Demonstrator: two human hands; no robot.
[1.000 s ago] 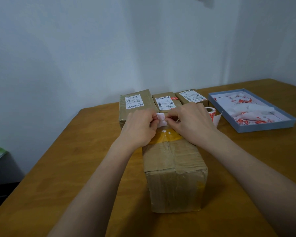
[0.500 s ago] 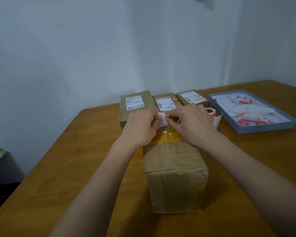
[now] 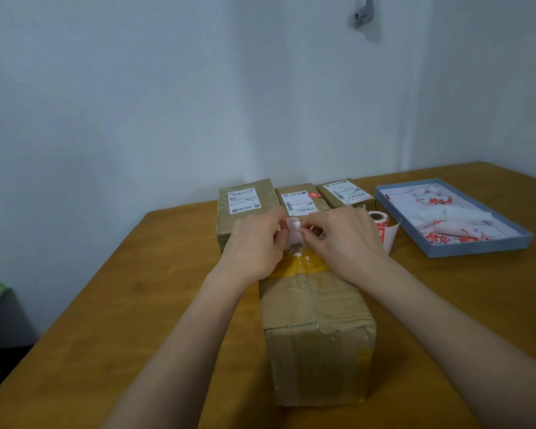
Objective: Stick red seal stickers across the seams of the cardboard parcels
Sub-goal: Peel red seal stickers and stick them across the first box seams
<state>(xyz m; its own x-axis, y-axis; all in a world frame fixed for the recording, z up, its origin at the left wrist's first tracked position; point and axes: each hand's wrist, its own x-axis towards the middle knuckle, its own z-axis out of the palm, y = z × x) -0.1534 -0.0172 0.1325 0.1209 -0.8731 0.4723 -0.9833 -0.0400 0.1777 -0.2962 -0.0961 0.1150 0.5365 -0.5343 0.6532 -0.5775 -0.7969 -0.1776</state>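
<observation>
Two hands, left hand [image 3: 254,243] and right hand [image 3: 347,239], pinch a pale sticker piece [image 3: 294,232] above a taped cardboard parcel [image 3: 316,329]. Three labelled parcels [image 3: 297,198] stand behind on the wooden surface [image 3: 121,305].

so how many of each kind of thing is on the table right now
cardboard parcels: 4, one near and three at the back
sticker roll: 1
blue tray: 1
sticker piece held by both hands: 1
total: 7

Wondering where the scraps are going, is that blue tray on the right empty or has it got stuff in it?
Not empty. The blue tray holds a loose heap of white backing paper with red scraps on it.
</observation>
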